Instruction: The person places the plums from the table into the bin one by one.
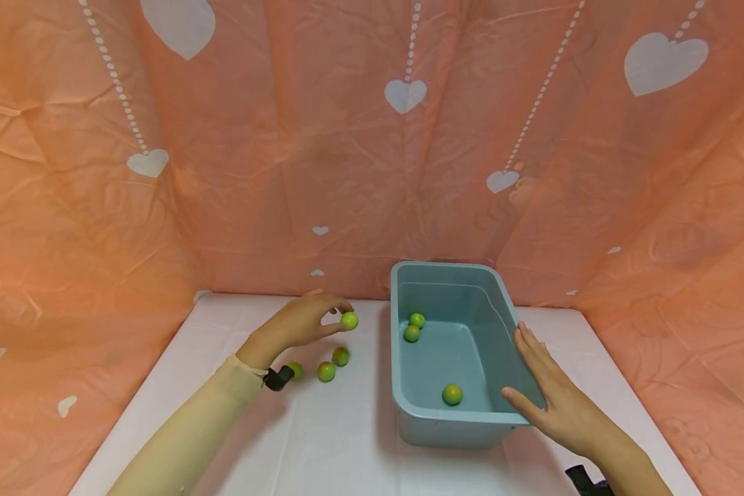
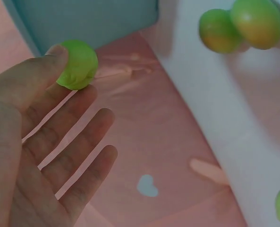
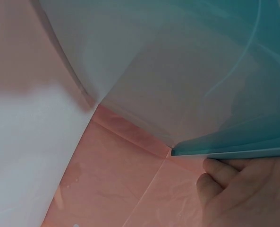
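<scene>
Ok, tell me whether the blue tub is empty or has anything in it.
Not empty. The blue tub stands upright and holds three green balls: two near its far left corner, one near the front wall. Most of its floor is bare.

Seven green balls: three in the bin [image 1: 409, 333], three on the table [image 1: 326, 372], one held [image 1: 349, 320]. One blue bin [image 1: 471, 430]. Two hands [image 1: 297, 322].

Green ball [image 2: 77, 65] pinched by left hand [image 2: 40, 156], bin [image 2: 83, 19] behind, 3 more balls [image 2: 241, 26] on white table [image 2: 243, 123].
</scene>
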`<state>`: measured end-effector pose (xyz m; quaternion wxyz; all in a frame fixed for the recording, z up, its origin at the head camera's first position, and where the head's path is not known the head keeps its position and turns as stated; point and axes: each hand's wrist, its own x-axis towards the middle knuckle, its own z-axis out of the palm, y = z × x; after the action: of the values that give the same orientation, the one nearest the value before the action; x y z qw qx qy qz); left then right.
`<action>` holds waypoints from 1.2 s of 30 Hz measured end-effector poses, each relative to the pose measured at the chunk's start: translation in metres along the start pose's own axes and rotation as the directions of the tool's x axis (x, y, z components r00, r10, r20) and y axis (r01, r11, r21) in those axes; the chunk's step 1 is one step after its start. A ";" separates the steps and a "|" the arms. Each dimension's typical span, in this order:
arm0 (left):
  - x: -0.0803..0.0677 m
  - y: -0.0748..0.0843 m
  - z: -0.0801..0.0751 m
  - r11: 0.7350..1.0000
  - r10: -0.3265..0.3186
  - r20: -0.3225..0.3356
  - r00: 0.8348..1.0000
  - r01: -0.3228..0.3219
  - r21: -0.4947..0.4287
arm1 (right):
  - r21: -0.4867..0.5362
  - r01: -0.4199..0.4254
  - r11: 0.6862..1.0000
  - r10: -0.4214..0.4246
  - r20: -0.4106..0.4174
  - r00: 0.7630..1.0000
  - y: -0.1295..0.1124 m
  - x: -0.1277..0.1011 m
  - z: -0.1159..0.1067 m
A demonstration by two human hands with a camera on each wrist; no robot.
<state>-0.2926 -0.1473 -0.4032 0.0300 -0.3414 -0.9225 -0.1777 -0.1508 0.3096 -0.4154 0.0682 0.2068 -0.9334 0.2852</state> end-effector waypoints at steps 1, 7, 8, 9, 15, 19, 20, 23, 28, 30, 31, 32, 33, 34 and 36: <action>0.000 0.001 -0.002 1.000 -0.008 -0.002 1.000 0.008 -0.007 | 0.001 -0.002 1.000 0.002 0.001 1.000 0.000 0.000 0.000; 0.005 0.009 -0.013 0.999 -0.026 -0.017 1.000 0.025 -0.034 | 0.007 -0.013 1.000 0.013 0.002 1.000 0.000 -0.001 0.000; 0.006 0.010 -0.014 0.999 -0.023 -0.018 1.000 0.022 -0.031 | 0.006 -0.013 1.000 0.013 0.001 1.000 0.000 -0.002 0.000; 0.007 0.011 -0.015 0.999 -0.018 -0.017 1.000 0.017 -0.028 | 0.006 -0.013 1.000 0.013 0.000 1.000 0.000 -0.002 0.000; 0.013 0.018 -0.019 0.999 -0.021 -0.014 1.000 0.020 -0.038 | 0.006 -0.007 1.000 0.007 -0.002 1.000 -0.001 -0.002 0.000; 0.018 0.022 -0.022 0.999 -0.006 -0.019 1.000 0.005 -0.052 | 0.005 -0.002 1.000 0.002 -0.003 1.000 0.000 -0.002 0.000; 0.019 0.022 -0.022 0.999 -0.002 -0.021 1.000 0.001 -0.052 | 0.006 -0.004 1.000 0.004 -0.002 1.000 0.000 -0.002 0.000; 0.022 0.026 -0.025 0.998 0.005 -0.024 1.000 -0.007 -0.059 | 0.010 -0.011 1.000 0.011 -0.001 1.000 0.000 -0.001 -0.001; 0.026 0.032 -0.028 0.998 0.025 -0.024 0.999 -0.027 -0.061 | 0.021 -0.023 1.000 0.023 0.005 1.000 -0.002 -0.001 -0.003; 0.028 0.035 -0.028 0.997 0.033 -0.024 0.999 -0.035 -0.067 | 0.024 -0.019 1.000 0.019 0.003 1.000 -0.002 -0.001 -0.003; 0.029 0.036 -0.029 0.997 0.034 -0.024 0.999 -0.036 -0.071 | 0.024 -0.018 1.000 0.018 0.002 1.000 -0.002 -0.001 -0.003; 0.030 0.038 -0.029 0.997 0.032 -0.024 0.999 -0.034 -0.075 | 0.025 -0.017 1.000 0.017 0.002 1.000 -0.001 -0.001 -0.003; 0.031 0.039 -0.030 0.996 0.034 -0.023 0.999 -0.036 -0.078 | 0.024 -0.019 1.000 0.019 0.003 1.000 -0.001 -0.001 -0.003; 0.032 0.041 -0.030 0.997 0.034 -0.023 0.999 -0.035 -0.074 | 0.023 -0.020 1.000 0.020 0.002 1.000 -0.001 -0.001 -0.003; 0.034 0.044 -0.031 0.998 0.034 -0.022 0.999 -0.035 -0.060 | 0.020 -0.024 1.000 0.024 0.003 1.000 -0.001 -0.001 -0.003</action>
<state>-0.2925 -0.1056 -0.3545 0.0321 -0.3561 -0.9103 -0.2086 -0.1500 0.3108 -0.4130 0.0614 0.1964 -0.9331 0.2950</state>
